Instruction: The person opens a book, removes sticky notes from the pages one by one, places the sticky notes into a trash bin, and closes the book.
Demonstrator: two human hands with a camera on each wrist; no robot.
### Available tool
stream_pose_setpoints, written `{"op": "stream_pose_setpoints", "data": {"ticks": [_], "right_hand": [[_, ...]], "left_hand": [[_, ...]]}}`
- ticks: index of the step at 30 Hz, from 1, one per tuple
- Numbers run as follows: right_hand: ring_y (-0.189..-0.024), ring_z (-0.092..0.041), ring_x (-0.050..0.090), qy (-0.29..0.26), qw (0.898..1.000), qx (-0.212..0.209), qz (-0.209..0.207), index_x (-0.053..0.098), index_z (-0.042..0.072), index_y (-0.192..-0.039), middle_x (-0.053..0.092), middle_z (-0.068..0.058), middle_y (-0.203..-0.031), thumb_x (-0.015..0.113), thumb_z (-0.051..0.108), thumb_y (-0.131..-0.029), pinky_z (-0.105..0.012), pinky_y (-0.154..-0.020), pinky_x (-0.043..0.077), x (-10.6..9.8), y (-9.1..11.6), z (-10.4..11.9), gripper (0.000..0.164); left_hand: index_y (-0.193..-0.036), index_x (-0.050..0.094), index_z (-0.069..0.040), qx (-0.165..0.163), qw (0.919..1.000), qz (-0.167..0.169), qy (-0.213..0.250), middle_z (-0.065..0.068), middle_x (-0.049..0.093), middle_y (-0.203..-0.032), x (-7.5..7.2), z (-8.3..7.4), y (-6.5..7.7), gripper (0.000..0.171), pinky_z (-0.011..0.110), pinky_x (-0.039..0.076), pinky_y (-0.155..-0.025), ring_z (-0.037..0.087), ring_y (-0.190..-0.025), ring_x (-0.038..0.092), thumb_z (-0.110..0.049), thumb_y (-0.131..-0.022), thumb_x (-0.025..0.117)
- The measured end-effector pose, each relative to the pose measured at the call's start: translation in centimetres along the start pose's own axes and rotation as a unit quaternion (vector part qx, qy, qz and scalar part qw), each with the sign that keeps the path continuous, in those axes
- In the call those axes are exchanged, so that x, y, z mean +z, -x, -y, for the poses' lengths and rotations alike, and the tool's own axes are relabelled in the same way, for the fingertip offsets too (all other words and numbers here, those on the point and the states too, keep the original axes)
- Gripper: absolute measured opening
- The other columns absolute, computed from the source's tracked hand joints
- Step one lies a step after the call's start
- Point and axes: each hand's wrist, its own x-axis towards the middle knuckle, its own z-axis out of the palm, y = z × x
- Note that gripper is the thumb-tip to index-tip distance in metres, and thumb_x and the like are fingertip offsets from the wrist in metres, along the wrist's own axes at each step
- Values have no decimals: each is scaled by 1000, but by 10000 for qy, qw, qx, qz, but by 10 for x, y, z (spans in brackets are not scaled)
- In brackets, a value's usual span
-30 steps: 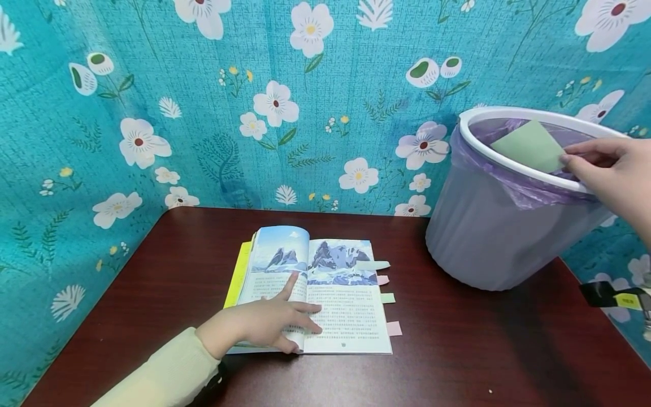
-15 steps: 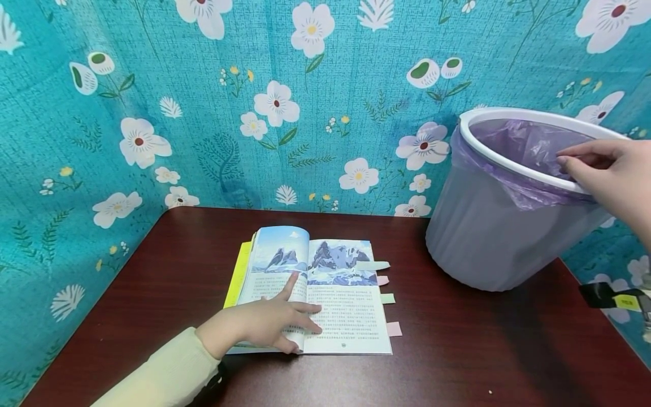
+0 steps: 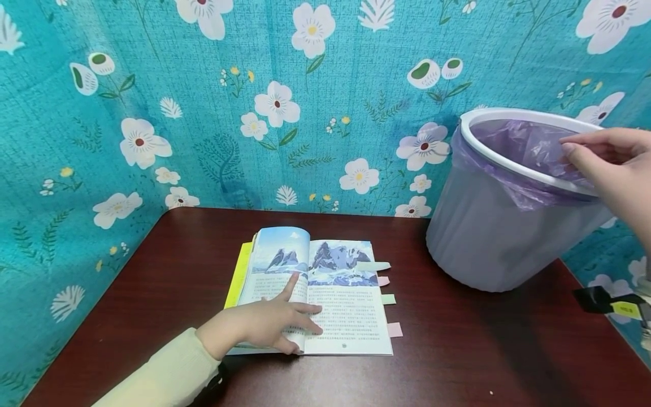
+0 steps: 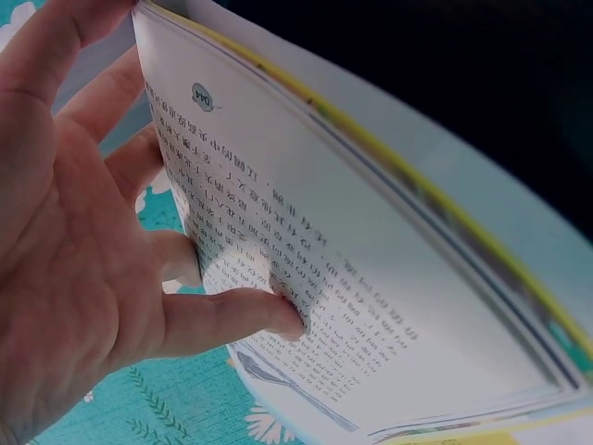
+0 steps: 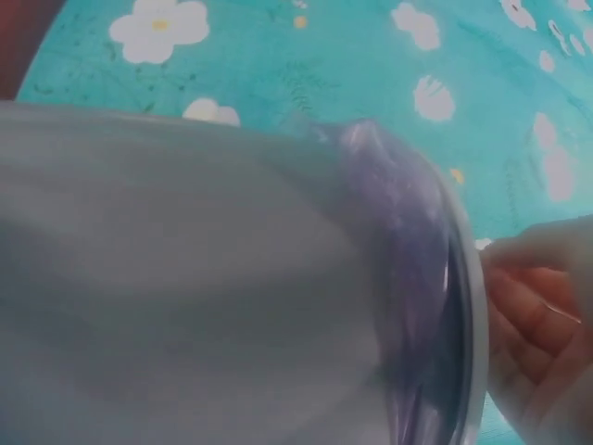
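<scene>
An open book, with mountain pictures across its upper pages, lies on the table. My left hand rests on its left page and gutter with fingers spread. In the left wrist view, the thumb and fingertips touch the printed page. At the right, my right hand hovers at the mouth of a grey trash bin, thumb and fingers bent with a small gap and nothing visible between them. The right wrist view puts this hand just beyond the bin's rim. The bin's bottom inside is hidden.
A purple bag lines the bin, folded over its white rim. Several paper tabs stick out of the book's right edge. Behind the dark table hangs a teal flowered cloth. A black strap end shows at far right.
The right hand let go of a green square of paper, which disappeared into the bin. That hand then rose slightly, its fingers loosening. The left hand stayed on the book.
</scene>
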Motion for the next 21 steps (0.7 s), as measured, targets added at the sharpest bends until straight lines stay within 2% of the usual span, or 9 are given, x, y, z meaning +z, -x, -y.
{"op": "stream_pose_setpoints", "data": {"ticks": [2,4,11,13,17,21], "right_hand": [[-61,12,50,-236,9997,-13,-24,68,32,-96,55,36,-71,63,11,-94,-1,-56,36,-1,0,0,21],[-63,12,53,-434,9990,-48,-14,70,28,-100,57,33,-74,63,10,-94,-1,-59,38,-1,0,0,20],[-69,6,62,-1359,9898,-408,129,71,4,-106,67,22,-79,62,3,-93,-4,-64,45,2,2,9,16],[-71,3,64,-1561,9863,-482,216,70,-2,-106,69,18,-80,62,1,-92,-6,-64,47,4,4,14,16],[-72,-1,65,-1682,9827,-683,365,67,-9,-108,70,13,-83,61,-2,-92,-7,-66,48,8,9,21,18],[-73,-2,63,-1478,9855,-664,503,67,-6,-111,69,13,-85,62,-1,-92,-6,-67,46,10,17,28,20]], "left_hand": [[-127,62,-35,39,10000,0,-26,-9,40,-149,0,0,0,43,65,45,-85,39,-141,-16,-26,-86,74],[-127,62,-35,37,10000,9,-24,-9,40,-149,0,1,-1,44,60,48,-85,39,-141,-16,-26,-86,74],[-127,62,-36,-37,10000,28,-26,-10,40,-148,0,0,-1,44,66,44,-85,38,-141,-16,-25,-85,74],[-127,62,-35,-14,10000,26,-43,-10,41,-148,0,-1,-1,44,61,47,-85,39,-141,-15,-25,-85,74],[-127,62,-34,37,10000,5,-71,-9,41,-148,-1,-1,-1,44,56,50,-84,40,-141,-15,-24,-85,74],[-128,62,-34,62,9999,26,-101,-8,40,-149,-2,0,-1,44,56,50,-84,40,-141,-15,-24,-86,73]]}}
